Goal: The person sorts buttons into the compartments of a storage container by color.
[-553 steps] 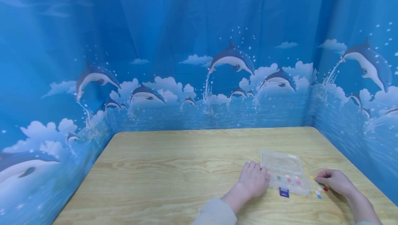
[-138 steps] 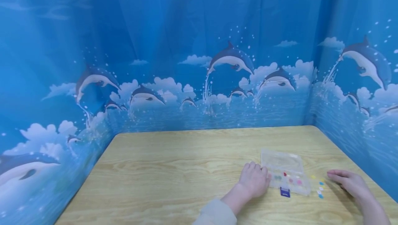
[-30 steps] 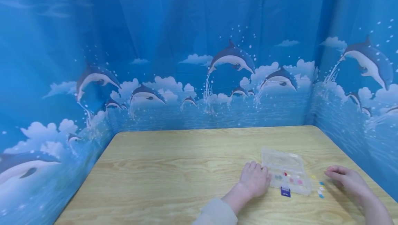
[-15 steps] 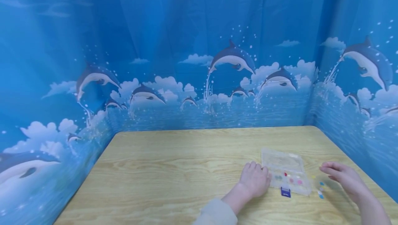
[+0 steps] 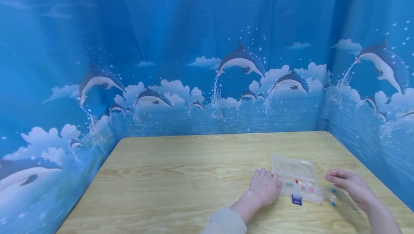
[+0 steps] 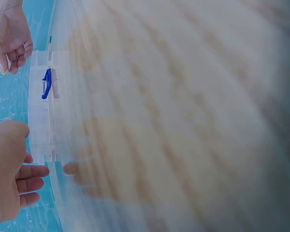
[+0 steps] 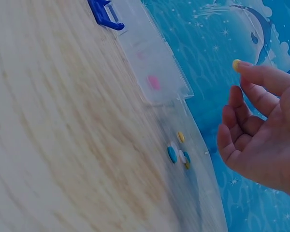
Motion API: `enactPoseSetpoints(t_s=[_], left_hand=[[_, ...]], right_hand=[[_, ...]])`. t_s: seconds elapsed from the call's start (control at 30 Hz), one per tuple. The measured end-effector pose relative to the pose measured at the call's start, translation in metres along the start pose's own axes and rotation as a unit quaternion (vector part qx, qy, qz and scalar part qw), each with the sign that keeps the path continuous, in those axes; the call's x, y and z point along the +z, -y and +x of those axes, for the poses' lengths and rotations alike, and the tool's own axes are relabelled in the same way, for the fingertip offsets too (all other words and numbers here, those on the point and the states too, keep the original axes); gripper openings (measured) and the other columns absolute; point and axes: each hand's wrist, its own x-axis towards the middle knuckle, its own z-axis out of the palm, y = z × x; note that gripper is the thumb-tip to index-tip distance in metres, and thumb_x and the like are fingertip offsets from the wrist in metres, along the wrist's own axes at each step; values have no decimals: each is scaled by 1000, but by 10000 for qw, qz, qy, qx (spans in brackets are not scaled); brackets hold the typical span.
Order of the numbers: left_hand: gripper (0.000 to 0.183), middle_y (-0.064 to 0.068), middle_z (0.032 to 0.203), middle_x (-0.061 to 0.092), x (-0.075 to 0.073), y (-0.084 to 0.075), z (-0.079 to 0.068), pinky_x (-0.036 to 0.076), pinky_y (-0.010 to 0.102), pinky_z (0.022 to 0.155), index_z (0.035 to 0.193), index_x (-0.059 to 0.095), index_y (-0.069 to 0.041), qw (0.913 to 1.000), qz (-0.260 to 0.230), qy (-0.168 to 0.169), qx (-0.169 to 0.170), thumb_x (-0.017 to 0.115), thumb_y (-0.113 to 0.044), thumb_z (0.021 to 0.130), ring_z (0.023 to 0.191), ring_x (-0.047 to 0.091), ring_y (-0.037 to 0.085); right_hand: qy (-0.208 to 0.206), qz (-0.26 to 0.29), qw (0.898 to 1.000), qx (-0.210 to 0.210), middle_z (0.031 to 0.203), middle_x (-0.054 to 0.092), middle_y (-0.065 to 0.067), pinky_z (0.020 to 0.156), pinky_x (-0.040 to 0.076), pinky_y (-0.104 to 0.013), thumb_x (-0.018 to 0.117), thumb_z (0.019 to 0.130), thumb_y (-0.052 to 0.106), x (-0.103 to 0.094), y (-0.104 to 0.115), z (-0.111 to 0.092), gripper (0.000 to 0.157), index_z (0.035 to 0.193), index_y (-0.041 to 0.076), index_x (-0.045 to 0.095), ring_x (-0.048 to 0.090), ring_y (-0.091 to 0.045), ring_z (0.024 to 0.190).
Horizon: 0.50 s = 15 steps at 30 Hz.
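A clear plastic box (image 5: 318,198) stands with its lid (image 5: 292,167) folded back on the right part of the table. Small buttons lie in its compartments: two greenish ones (image 5: 289,184), a red one (image 5: 296,181) and pink ones (image 5: 311,189). My left hand (image 5: 265,187) holds the box at its left end, thumb and index finger at the corner. Between thumb and index fingertip, my right hand (image 7: 263,111) pinches a yellow button (image 7: 236,65), raised just right of the box. Loose buttons lie below it, including a yellow (image 7: 181,137) and a teal one (image 7: 171,154).
A blue latch (image 5: 296,200) sticks out from the box's front edge. The wood-patterned table (image 5: 181,176) reaches back to a blue dolphin-print curtain (image 5: 194,47), which also hangs along both sides.
Over the last second my right hand has carried the yellow button left, up to the box. Since the oldest frame, a red and a second greenish button have come into the box. The left hand stays put.
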Motion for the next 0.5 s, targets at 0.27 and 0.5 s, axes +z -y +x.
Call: enactPoseSetpoints(t_s=[0.27,0.5], left_hand=[[32,-9,88,51,0,0,0,35,24,77,107,53,-26,10000,-40,-19,-7,32,-48,97,80,41,7],[32,-9,90,52,1,-1,0,35,24,78,108,53,-26,9999,-82,64,-38,33,-48,97,81,42,7]], right_hand=[[365,-76,9988,-313,90,58,12,68,44,-23,53,94,12,9,-1,-2,20,97,-8,57,50,1,81],[1049,385,9910,-739,81,59,4,62,42,-27,51,93,6,8,-3,-3,15,96,-8,56,53,-11,69]])
